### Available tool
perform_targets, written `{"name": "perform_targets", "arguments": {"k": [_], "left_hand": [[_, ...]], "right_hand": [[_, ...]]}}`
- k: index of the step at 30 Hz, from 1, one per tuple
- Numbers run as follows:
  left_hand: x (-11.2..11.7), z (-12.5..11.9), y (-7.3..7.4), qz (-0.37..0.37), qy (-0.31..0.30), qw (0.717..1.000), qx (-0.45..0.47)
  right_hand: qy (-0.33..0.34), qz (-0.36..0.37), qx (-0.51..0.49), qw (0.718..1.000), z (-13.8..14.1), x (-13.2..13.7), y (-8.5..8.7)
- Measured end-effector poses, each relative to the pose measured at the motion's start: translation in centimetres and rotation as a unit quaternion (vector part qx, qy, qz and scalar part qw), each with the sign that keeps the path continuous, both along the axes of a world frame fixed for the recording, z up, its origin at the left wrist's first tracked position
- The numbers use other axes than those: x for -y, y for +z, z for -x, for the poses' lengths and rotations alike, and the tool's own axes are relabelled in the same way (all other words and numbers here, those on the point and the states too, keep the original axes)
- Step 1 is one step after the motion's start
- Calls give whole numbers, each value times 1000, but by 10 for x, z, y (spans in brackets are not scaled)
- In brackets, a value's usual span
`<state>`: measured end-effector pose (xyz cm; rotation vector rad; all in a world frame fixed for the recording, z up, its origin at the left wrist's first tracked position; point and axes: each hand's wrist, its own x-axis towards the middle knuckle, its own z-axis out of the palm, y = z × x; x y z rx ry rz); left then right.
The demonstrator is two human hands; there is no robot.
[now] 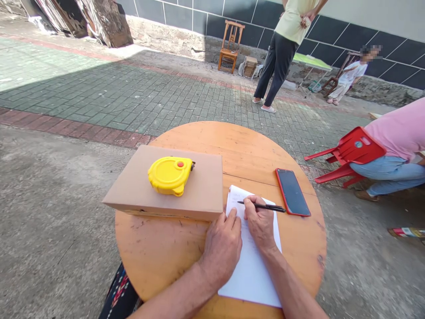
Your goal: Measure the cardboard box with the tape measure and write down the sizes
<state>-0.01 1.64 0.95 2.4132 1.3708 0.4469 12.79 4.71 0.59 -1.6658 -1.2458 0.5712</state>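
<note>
My right hand [260, 223] grips a black pen [270, 207], its tip on a white sheet of paper [247, 277] that carries a few faint written lines near the top. My left hand [224, 243] lies across the paper's left edge with its fingers loosely bent and resting down, holding nothing. Its fingertips are close to the near right corner of a brown cardboard box [206, 181]. On top of that box lies a yellow tape measure [169, 175] with a red button. To the right of the paper is a phone [292, 192] in a red case, screen dark.
Everything stands on a round wooden table [149, 261]. A person in pink [401, 128] sits at the right on a red plastic chair [357, 148]. Farther off are a standing person [282, 53], a small seated person [352, 73] and a wooden chair [230, 46] by the wall.
</note>
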Motion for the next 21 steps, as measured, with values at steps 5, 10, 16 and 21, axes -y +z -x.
{"name": "perform_targets", "arguments": {"k": [5,10,16,21], "left_hand": [[1,0,0,7,-2,1000,1],[1,0,-1,1,-2,1000,2],[0,0,-1,3,-2,1000,-2],[1,0,-1,3,-3,1000,-6]], "right_hand": [[1,-2,6,1000,1,0,-1],[-5,-7,14,1000,1,-1,-2],[-2,4,11,1000,0,0,-3],[-5,3,9,1000,1,0,0]]}}
